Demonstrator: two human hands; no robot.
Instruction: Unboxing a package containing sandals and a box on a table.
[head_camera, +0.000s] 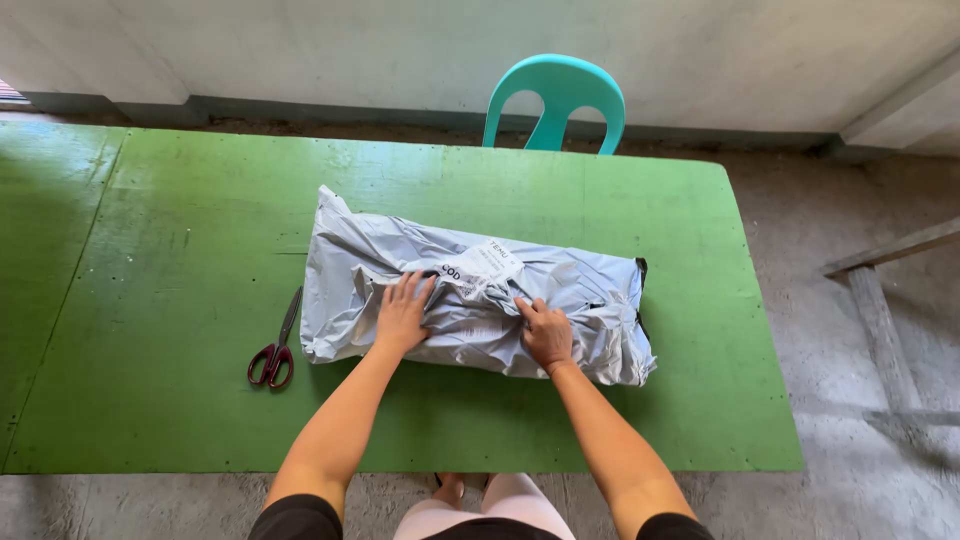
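Pressing one grey parcel (470, 305): two hands, left (402, 315) spread, right (546, 333) pinching; one scissors (276, 352) nearby

Both bare arms reach forward, a little toward each other. The left hand (402, 315) lies flat, palm down, with its fingers (412, 290) spread and pointing away from the body. The right hand (546, 333) is also palm down, its fingers (528, 309) curled and pinching.

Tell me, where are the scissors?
In the head view, the red-handled scissors lie on the green table, just left of the grey parcel bag and nearest the left hand.
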